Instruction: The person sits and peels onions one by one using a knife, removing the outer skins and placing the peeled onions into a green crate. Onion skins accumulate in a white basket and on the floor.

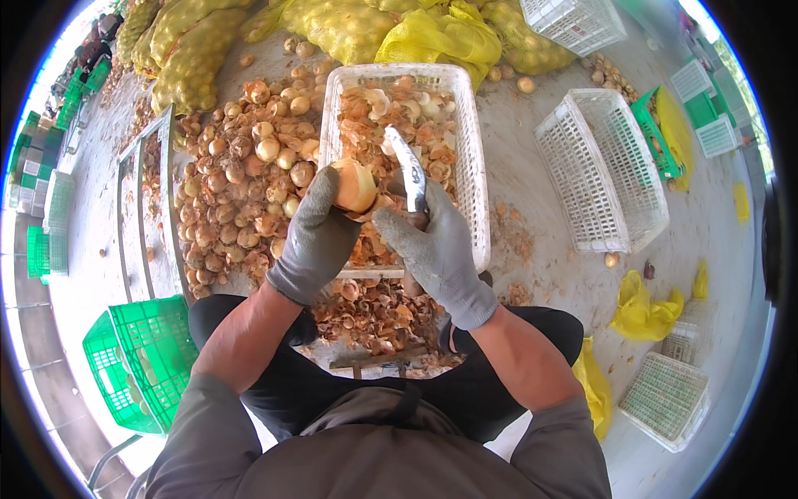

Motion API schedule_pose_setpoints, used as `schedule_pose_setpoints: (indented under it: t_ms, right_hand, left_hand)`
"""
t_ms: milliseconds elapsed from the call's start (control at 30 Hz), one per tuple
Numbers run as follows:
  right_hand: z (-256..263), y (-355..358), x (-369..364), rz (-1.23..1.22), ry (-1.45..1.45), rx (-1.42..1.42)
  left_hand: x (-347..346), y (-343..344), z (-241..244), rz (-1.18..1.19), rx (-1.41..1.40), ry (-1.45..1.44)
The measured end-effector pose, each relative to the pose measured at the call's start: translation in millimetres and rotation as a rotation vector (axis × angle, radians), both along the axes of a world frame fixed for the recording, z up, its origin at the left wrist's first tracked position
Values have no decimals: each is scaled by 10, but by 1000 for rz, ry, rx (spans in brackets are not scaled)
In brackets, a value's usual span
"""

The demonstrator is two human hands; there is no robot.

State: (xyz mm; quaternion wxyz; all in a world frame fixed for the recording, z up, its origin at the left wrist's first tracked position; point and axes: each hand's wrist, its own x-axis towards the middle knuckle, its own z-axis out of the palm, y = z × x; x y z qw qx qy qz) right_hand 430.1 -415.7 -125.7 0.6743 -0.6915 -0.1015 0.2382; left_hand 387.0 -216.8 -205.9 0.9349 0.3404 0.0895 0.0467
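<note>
My left hand (pixel 321 234), in a grey work glove, grips a large onion (pixel 355 186) whose pale orange side faces up. Just to its right, my right hand (pixel 439 249), gloved the same way, is closed on the handle of a knife (pixel 408 165); its blade points up and away from me. Both hands are over a white plastic crate (pixel 471 156) holding loose onion skins (pixel 436 134). A strip of skin hangs below the onion, between the hands. The fingertips under the onion are hidden.
A heap of onions (pixel 234 181) lies left of the crate, beside a metal frame (pixel 168 206). Full yellow mesh sacks (pixel 336 31) stand beyond. At lower left is a green crate (pixel 153 355); to the right, a white crate (pixel 583 181) and yellow netting (pixel 645 309). Skins litter the floor between my legs.
</note>
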Motion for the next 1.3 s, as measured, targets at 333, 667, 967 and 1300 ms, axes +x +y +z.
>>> schedule_pose_setpoints:
  t_ms: [333,667,967,1300]
  right_hand:
    - [-287,57,113,21,-239,96]
    - [-110,135,117,39,-288,76]
    - [-82,321,72,-46,-502,-4]
    - [-44,380,181,-132,43,238]
  left_hand:
    - [-71,-163,363,-61,621,-115]
    - [-42,-100,570,-14,787,56]
    - [-59,-187,642,122,629,104]
    - [43,-112,458,-41,-94,102]
